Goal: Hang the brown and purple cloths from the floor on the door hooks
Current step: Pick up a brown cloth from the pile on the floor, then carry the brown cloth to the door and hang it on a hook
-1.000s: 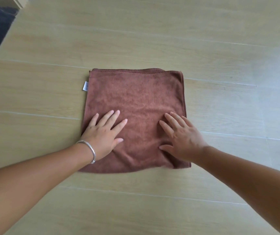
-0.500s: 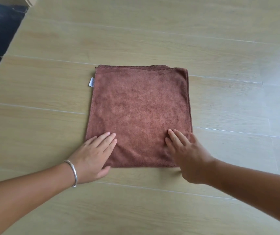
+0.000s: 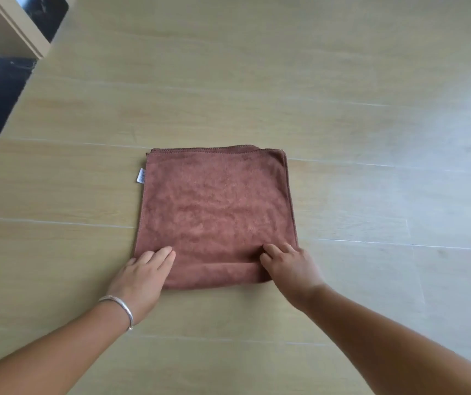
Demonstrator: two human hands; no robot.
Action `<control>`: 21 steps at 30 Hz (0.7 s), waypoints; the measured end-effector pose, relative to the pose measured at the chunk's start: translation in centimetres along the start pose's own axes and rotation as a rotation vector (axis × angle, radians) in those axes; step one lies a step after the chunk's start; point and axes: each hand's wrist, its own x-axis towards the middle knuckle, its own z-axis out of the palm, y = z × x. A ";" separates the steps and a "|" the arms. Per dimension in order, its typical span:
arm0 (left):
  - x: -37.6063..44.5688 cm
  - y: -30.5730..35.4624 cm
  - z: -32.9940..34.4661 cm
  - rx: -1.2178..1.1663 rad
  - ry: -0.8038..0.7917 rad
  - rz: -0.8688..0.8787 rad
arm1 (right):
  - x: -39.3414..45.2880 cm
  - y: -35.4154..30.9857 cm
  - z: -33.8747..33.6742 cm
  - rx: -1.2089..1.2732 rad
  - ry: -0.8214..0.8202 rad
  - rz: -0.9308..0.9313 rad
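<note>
Left hand (image 3: 140,277) lies on the near left corner of the brown cloth (image 3: 214,206), fingers straight and flat, gripping nothing. The folded cloth lies flat on the wood floor (image 3: 371,124) just ahead of both hands. Right hand (image 3: 288,266) curls its fingers into the near right edge, bunching it. Lifting by one layer could let the fold fall open.

One folded brown cloth (image 3: 214,212) with one white tag (image 3: 141,175), two hands, left hand (image 3: 140,277) and right hand (image 3: 291,269), one silver bracelet (image 3: 118,307).
</note>
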 end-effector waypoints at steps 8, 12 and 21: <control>-3.9 -1.8 -9.8 -0.423 -0.111 -0.244 | -4.6 0.0 -9.9 0.158 0.018 0.121; -6.7 -2.3 -17.7 -0.604 0.002 -0.336 | -8.0 0.3 -17.0 0.119 0.013 0.149; -14.6 -2.8 -39.8 -0.489 0.026 -0.193 | -16.0 2.7 -38.7 0.049 -0.033 0.242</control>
